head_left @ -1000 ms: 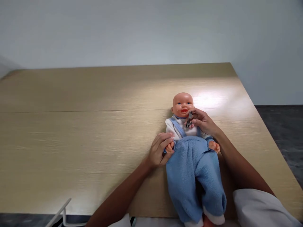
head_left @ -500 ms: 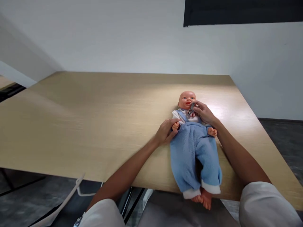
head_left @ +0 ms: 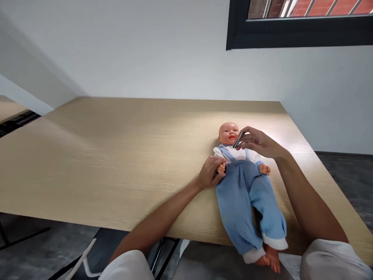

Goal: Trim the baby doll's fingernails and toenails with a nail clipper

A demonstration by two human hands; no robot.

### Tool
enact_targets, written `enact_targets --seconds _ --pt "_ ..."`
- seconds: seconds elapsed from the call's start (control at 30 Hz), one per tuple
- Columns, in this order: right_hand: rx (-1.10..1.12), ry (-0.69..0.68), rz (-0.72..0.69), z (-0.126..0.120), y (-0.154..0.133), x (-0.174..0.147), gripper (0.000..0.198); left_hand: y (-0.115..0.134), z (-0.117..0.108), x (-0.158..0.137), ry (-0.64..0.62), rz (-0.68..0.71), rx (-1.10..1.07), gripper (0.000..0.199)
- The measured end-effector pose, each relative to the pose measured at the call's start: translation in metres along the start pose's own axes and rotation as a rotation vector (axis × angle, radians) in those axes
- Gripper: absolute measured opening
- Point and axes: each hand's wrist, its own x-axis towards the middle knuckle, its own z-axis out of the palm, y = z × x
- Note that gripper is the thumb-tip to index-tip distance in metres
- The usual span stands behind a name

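Observation:
A baby doll [head_left: 239, 182] in blue fleece overalls and a white top lies on its back on the table. Its head points to the far side and its feet hang over the near edge. My left hand [head_left: 210, 172] is closed round the doll's hand [head_left: 221, 168] at the left of its body. Pinched in my right hand [head_left: 258, 142] is a small silver nail clipper [head_left: 238, 140], held above the doll's chest near its chin. The doll's other hand [head_left: 264, 169] rests free at its side, below my right wrist.
The light wooden table [head_left: 116, 155] reaches back to a pale wall [head_left: 160, 50]. A dark-framed window [head_left: 291, 37] is at the upper right. A dark chair [head_left: 107, 245] with a light frame stands below the near edge at left.
My right hand has lifted slightly and turned, with the nail clipper still in it. The doll's legs have swung to the right. My left hand keeps its hold. The view has tilted up, showing more window.

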Motion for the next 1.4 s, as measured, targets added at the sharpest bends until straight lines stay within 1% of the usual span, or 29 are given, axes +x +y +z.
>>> enact_targets --seconds 0.03,0.07,0.1,0.13,0.2,0.23,0.3,0.33,0.43,0.53,0.6,0.67,0.83,0.97,1.03,1.13,1.3,1.4 --pt "0.005 -0.002 -0.024 0.008 -0.008 -0.004 0.057 0.001 0.001 0.0 0.006 -0.013 -0.002 0.041" --pt "0.058 0.009 -0.067 0.019 -0.013 -0.008 0.057 0.001 0.002 0.0 0.011 -0.023 -0.007 0.041" --pt "0.117 0.06 -0.099 0.033 -0.014 -0.011 0.057 0.002 0.003 0.0 0.01 -0.027 -0.015 0.043" --pt "0.164 0.139 -0.124 0.048 -0.012 -0.015 0.056 0.001 0.004 -0.001 0.007 -0.026 -0.025 0.045" --pt "0.187 0.321 -0.155 0.076 0.002 -0.022 0.049 0.0 0.004 -0.002 0.004 -0.019 -0.042 0.047" --pt "0.152 0.379 -0.194 0.086 0.012 -0.026 0.046 0.0 0.004 -0.002 0.006 -0.018 -0.048 0.048" --pt "0.028 0.408 -0.294 0.097 0.03 -0.033 0.043 0.0 0.002 -0.002 0.0 -0.032 -0.069 0.047" --pt "-0.061 0.416 -0.357 0.096 0.037 -0.036 0.042 -0.001 0.001 -0.002 -0.01 -0.043 -0.086 0.046" --pt "-0.361 0.351 -0.535 0.083 0.047 -0.038 0.047 -0.003 -0.004 -0.001 -0.077 -0.074 -0.153 0.045" --pt "-0.489 0.27 -0.724 0.068 0.04 -0.032 0.043 -0.006 -0.006 0.0 -0.105 -0.051 -0.175 0.045" --pt "-0.569 0.199 -0.771 0.063 0.034 -0.028 0.04 -0.008 -0.006 0.0 -0.092 -0.036 -0.165 0.042" --pt "-0.586 0.174 -0.769 0.062 0.03 -0.026 0.038 -0.008 -0.005 0.0 -0.092 -0.047 -0.156 0.04" --pt "-0.651 0.22 -0.796 0.064 0.03 -0.028 0.029 -0.006 -0.005 0.001 -0.1 -0.068 -0.166 0.042" --pt "-0.754 0.212 -0.811 0.065 0.027 -0.028 0.03 -0.006 -0.004 0.001 -0.096 -0.057 -0.171 0.043" --pt "-0.759 0.244 -0.829 0.068 0.024 -0.027 0.031 -0.006 -0.004 0.001 -0.084 -0.05 -0.162 0.043" --pt "-0.741 0.301 -0.801 0.073 0.02 -0.029 0.03 -0.006 -0.002 0.0 -0.064 -0.041 -0.152 0.042" --pt "-0.819 0.301 -0.762 0.08 0.014 -0.037 0.021 -0.006 -0.001 0.0 -0.053 -0.038 -0.132 0.04" --pt "-0.838 0.293 -0.764 0.081 0.01 -0.038 0.022 -0.006 -0.001 -0.001 -0.053 -0.041 -0.133 0.04"
